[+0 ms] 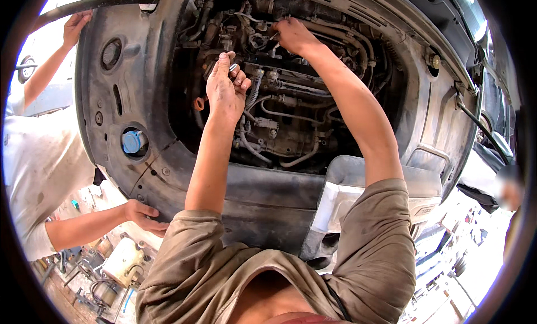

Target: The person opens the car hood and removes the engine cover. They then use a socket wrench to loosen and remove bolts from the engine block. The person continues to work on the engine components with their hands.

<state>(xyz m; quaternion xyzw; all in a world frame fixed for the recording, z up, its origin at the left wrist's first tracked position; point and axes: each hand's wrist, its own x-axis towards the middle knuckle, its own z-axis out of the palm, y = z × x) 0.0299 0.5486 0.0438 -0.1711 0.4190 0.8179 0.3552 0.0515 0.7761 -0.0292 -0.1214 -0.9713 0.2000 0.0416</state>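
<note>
Left hand (225,89) raised over the engine (279,100), fingers pinched shut on a small silver metal piece (233,67). Right hand (293,36) deeper in, fingers curled among hoses (335,36); grip unclear. Blue cap (132,141) sits left. Another person's hand (144,216) rests on the front panel (251,195).

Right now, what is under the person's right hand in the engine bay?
Under the right hand lie dusty hoses and engine parts. The fingertips cover whatever they are touching, so that piece cannot be seen.
</note>
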